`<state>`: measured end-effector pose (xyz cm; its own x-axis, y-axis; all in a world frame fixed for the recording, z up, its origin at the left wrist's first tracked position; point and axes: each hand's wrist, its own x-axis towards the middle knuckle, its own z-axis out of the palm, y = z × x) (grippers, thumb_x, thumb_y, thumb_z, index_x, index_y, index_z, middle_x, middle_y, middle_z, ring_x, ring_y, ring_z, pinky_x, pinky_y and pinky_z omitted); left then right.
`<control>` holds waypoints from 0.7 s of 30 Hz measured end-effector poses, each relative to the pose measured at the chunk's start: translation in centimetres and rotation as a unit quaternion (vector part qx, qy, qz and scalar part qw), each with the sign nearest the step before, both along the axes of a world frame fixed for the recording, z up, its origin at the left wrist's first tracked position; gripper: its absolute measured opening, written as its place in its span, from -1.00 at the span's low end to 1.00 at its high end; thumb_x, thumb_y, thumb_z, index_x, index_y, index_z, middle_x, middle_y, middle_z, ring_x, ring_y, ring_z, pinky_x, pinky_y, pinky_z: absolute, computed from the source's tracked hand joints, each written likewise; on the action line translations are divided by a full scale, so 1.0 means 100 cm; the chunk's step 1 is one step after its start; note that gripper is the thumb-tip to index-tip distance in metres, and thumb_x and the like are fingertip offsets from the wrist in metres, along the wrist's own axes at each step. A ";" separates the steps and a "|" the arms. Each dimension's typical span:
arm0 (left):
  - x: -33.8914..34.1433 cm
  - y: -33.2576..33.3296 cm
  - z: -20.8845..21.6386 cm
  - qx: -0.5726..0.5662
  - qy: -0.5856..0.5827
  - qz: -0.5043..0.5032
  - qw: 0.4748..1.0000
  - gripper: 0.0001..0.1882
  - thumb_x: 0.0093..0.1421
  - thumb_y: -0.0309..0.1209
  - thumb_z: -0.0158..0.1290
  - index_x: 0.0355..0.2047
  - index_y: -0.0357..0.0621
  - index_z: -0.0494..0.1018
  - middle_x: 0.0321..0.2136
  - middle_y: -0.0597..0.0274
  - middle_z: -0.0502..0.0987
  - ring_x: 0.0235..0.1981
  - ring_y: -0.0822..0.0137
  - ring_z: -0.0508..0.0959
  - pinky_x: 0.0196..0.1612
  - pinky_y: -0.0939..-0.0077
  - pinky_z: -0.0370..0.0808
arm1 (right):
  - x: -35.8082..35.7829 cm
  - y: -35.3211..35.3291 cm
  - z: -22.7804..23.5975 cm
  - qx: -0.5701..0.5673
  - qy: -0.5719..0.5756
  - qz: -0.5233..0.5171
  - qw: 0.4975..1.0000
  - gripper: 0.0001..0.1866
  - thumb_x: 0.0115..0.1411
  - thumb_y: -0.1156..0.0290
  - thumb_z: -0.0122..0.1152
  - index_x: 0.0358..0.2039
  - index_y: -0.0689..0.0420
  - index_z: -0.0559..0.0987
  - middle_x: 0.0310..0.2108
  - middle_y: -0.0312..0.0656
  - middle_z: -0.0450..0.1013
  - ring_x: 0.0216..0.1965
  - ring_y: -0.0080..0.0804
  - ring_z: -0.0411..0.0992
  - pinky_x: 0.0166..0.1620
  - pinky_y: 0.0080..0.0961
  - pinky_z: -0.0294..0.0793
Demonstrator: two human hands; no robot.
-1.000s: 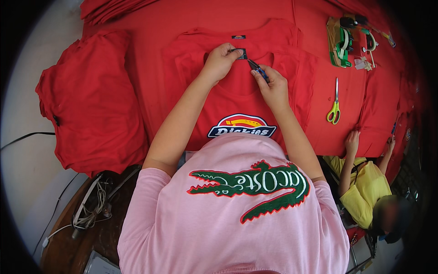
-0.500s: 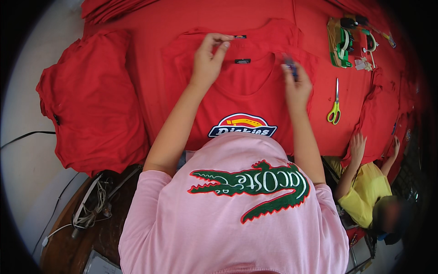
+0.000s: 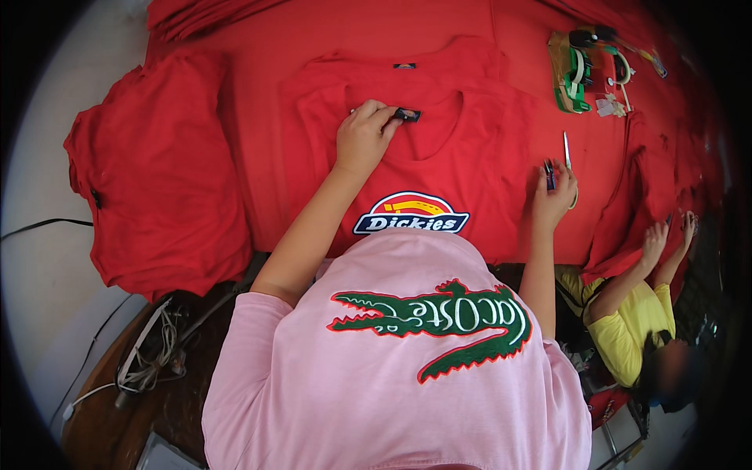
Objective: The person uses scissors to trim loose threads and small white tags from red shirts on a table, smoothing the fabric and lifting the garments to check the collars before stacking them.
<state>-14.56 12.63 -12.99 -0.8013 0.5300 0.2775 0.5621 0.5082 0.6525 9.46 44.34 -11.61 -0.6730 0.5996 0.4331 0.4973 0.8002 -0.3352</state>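
A red shirt with a printed front lies before me, its scooped neckline facing away. At its collar, my left hand is closed in a pinch at the dark neck label. Beyond that collar, another red shirt shows its own small label. To the right of the front shirt, my right hand is wrapped around small dark-blue thread snips, tips pointing away from me. Just beside it lie the scissors, their yellow handles mostly hidden by this hand.
Heaped red cloth stands at the left. Tape dispensers sit at the far right on the red-covered table. A co-worker in a yellow shirt handles red garments at the right. Cables hang lower left.
My left hand has moved nearer, from the far shirt's label to the front shirt's label. My right hand has moved right and nearer with the snips, over the scissors' handles.
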 end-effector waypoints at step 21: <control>-0.081 -0.165 0.052 0.331 -0.555 0.162 0.746 -0.43 0.38 0.05 0.07 -0.04 -0.32 0.54 -0.16 0.11 0.65 -0.09 0.25 0.63 0.04 0.40 0.56 | -0.108 -0.005 0.001 -0.865 0.211 0.029 0.455 -0.62 0.38 0.30 0.21 0.12 0.23 0.53 0.07 -0.07 0.57 0.11 -0.24 0.55 0.24 -0.26 0.51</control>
<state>-22.62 -3.82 -7.75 -0.7881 0.3005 -0.5373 -0.5937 -0.1400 0.7925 -1.36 43.81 -11.52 -0.7852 0.2758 -0.5544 0.0908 -0.8343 -0.5438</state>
